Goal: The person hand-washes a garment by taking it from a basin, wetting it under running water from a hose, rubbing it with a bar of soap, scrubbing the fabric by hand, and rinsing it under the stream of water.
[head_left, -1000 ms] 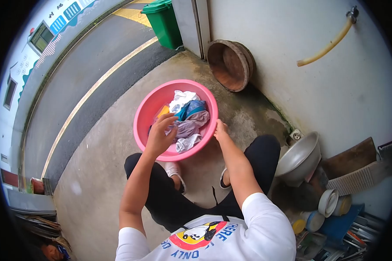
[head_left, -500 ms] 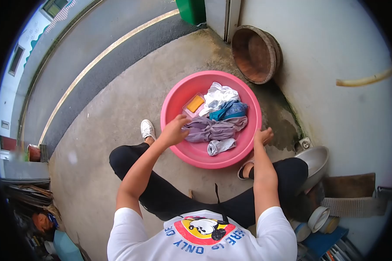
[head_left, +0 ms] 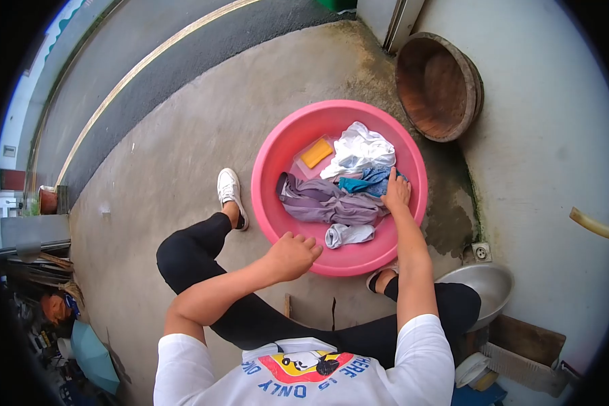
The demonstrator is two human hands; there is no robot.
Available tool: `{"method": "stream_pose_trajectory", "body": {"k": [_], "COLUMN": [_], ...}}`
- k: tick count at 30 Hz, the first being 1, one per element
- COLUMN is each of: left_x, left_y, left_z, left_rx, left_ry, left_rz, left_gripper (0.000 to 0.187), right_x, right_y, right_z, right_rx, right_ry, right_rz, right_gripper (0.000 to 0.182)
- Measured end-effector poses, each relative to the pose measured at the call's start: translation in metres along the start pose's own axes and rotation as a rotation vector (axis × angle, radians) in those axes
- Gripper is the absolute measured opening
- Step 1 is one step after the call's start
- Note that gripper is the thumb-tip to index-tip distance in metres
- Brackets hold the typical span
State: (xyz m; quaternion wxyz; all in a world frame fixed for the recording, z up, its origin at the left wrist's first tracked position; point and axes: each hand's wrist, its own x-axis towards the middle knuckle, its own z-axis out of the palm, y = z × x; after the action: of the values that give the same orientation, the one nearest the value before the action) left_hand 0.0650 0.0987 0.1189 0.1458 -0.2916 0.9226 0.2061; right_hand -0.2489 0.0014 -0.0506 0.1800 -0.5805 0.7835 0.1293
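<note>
A pink basin [head_left: 264, 203] stands on the ground between my feet with laundry in it. My right hand [head_left: 397, 191] reaches over its right side. Its fingers are stretched out on a blue patterned cloth [head_left: 371, 181], touching it. My left hand [head_left: 292, 257] hovers by the basin's near left rim, loosely closed, with nothing visible in it. A white garment [head_left: 358, 150] lies at the back of the basin. Across the middle stretches a greyish-purple garment [head_left: 328, 203], with a small light grey cloth [head_left: 350, 234] nearer me. An orange bar of soap [head_left: 316, 153] sits in a clear tray [head_left: 303, 165] at the back left.
A wooden tub [head_left: 436, 88] leans against the white wall at the back right. Beside my right knee is a metal bowl [head_left: 484, 287]. A wall socket [head_left: 481, 252] sits low behind it. Clutter and a light blue umbrella [head_left: 95, 355] are at the lower left.
My right hand has moved from outside the right rim onto the blue cloth. My left hand has drawn back toward me from above the purple garment and curled. The view has shifted slightly.
</note>
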Motion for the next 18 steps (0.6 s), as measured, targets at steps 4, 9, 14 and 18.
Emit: {"method": "stream_pose_trajectory", "body": {"k": [4, 9, 14, 18], "left_x": [0.009, 0.061, 0.060, 0.047], "left_y": [-0.004, -0.043, -0.043, -0.038], "left_z": [0.023, 0.109, 0.146, 0.148], "left_rx": [-0.132, -0.230, -0.164, -0.705], "left_ry": [-0.108, -0.001, 0.871, 0.897], "left_rz": [-0.043, -0.456, -1.061, -1.613], "left_gripper": [0.036, 0.035, 0.063, 0.079], "right_x": [-0.009, -0.021, -0.072, -0.080], "right_y": [0.017, 0.037, 0.056, 0.078], "right_z": [0.002, -0.018, -0.024, 0.014], "right_rx": [0.207, 0.597, 0.418, 0.514], "right_ry": [-0.152, -0.461, 0.375, 0.725], "right_rz": [-0.110, -0.086, -0.099, 0.372], "right_gripper": [0.076, 0.058, 0.048, 0.055]}}
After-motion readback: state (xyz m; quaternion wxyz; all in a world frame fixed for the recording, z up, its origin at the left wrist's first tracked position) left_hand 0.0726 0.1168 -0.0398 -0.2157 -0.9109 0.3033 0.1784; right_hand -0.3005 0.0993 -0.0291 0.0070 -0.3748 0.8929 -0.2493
